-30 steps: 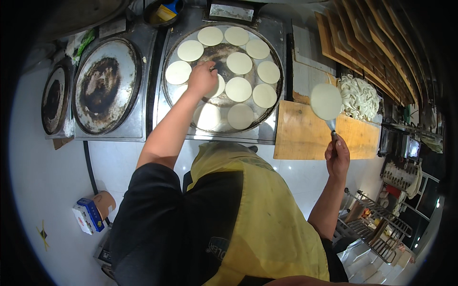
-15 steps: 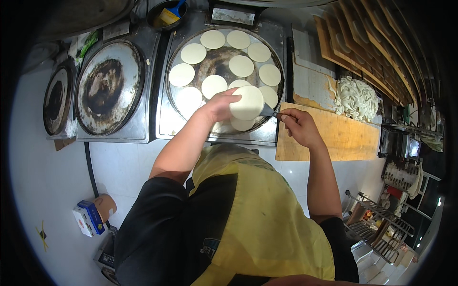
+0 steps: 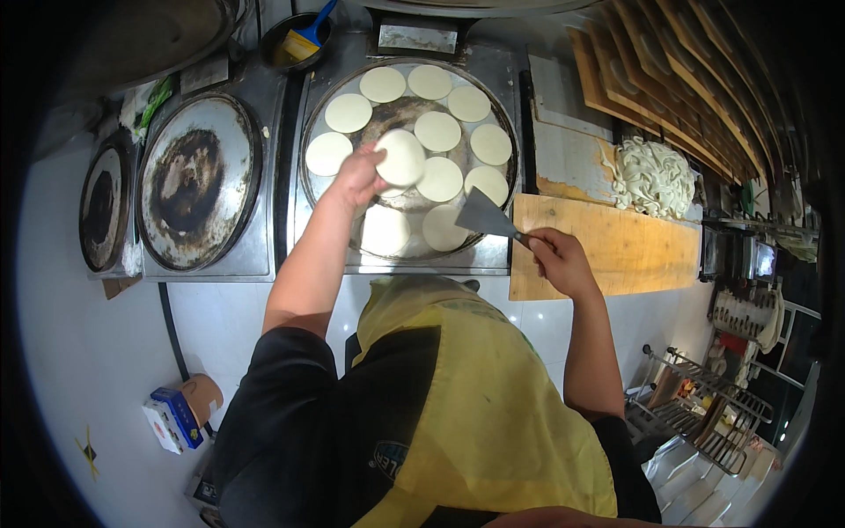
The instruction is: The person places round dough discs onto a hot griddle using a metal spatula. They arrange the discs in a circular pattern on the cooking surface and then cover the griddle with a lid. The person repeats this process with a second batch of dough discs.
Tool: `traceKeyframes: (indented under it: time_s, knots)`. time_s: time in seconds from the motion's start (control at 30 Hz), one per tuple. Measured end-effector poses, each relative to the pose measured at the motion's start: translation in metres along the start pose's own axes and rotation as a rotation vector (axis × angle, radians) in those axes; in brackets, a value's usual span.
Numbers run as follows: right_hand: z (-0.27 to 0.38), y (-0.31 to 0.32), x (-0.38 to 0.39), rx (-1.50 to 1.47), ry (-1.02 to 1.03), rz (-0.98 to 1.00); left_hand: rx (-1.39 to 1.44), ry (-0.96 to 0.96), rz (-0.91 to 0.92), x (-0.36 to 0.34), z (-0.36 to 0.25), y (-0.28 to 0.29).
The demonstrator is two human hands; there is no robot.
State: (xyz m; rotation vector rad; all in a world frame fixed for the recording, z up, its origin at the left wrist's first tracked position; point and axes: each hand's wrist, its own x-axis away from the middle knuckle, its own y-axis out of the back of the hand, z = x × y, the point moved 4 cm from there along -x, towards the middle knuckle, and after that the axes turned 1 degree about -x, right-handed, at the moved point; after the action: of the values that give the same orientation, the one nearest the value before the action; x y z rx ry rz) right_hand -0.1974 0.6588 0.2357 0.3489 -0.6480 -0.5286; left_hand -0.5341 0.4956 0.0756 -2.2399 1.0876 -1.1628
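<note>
My left hand (image 3: 359,176) grips a round of pale flat dough (image 3: 401,158) by its left edge, above the griddle (image 3: 403,113). Whether another round lies under it, I cannot tell. In my right hand (image 3: 563,260) is the handle of a scraper (image 3: 484,213) with a wide, flat metal blade. The blade points left over the griddle's near right edge, nothing on it. Several pale rounds, such as one dough round (image 3: 437,132), lie spread on the dark-stained griddle. Bright glare covers part of its near side.
Left stands a second round griddle (image 3: 201,176), with another (image 3: 104,207) beyond. A black pan (image 3: 280,55) with a blue-handled brush (image 3: 304,40) sits behind. At right are a wooden board (image 3: 607,246), a heap of dough strips (image 3: 653,179) and leaning wooden boards (image 3: 634,88).
My left hand has carried the dough round left, away from the scraper. The scraper's blade, covered before, now shows whole. My view has shifted slightly.
</note>
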Motion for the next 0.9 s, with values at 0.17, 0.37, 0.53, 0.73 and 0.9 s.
traceKeyframes:
  time_s: [0.17, 0.37, 0.53, 0.73, 0.9]
  knots:
    - [-0.047, 0.016, 0.031, -0.221, -0.154, -0.068, -0.151, -0.126, -0.152, -0.065, -0.026, 0.029]
    - [-0.065, 0.018, 0.055, -0.261, -0.247, -0.144, -0.162, -0.182, -0.391, -0.127, -0.013, 0.042]
    - [-0.075, 0.021, 0.057, -0.275, -0.246, -0.168, -0.341, -0.156, -0.454, -0.117, -0.015, 0.054]
    - [-0.072, 0.019, 0.047, -0.292, -0.196, -0.123, -0.557, -0.092, -0.483, -0.080, -0.047, 0.065]
    - [-0.065, 0.016, 0.025, -0.313, -0.155, -0.081, -0.507, -0.179, -0.579, -0.057, -0.068, 0.076]
